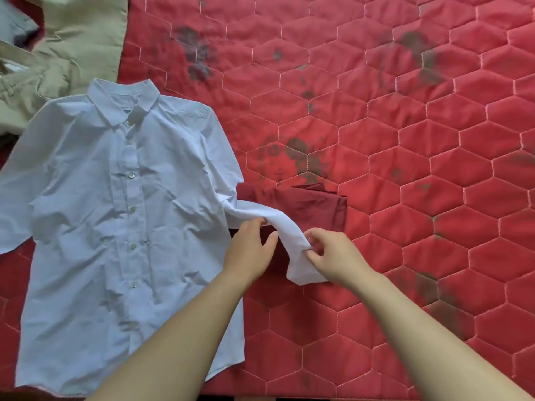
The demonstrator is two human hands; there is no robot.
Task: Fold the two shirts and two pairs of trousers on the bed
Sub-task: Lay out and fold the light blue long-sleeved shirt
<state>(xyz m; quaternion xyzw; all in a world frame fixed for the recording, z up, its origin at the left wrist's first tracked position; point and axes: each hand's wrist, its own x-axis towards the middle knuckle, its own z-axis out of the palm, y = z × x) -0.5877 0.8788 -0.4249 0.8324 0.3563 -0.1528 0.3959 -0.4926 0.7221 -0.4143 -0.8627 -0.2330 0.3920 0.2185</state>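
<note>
Shirt: our pale shirt (115, 198) lies face up and buttoned on the red quilt (434, 198), collar toward 12 o'clock, filling the 9 o'clock half of our view.
Sleeve: the sleeve (278, 224) on the 3 o'clock side is lifted off the bed and stretched toward 4 o'clock between our hands.
Left hand: our left hand (252, 250) grips the sleeve near the armhole, fingers curled over it and thumb beneath.
Right hand: our right hand (333, 256) pinches the cuff end between thumb and fingertips, the other fingers loosely bent.
Red garment: a dark red garment (312, 206) lies flat under the sleeve, just beside the shirt at 3 o'clock; it looks folded.
Trousers: beige trousers (72, 44) lie rumpled at 11 o'clock, touching the collar area; a grey-blue cloth (17, 21) sits in the far corner, and we cannot tell what it is.
Handling: we judge the cloth thin, light and limp; it creases readily and will not hold a shape unless smoothed flat.
Hold: we would keep to seams, cuff and hem edges, with both hands spread apart so the fold line stays straight.
</note>
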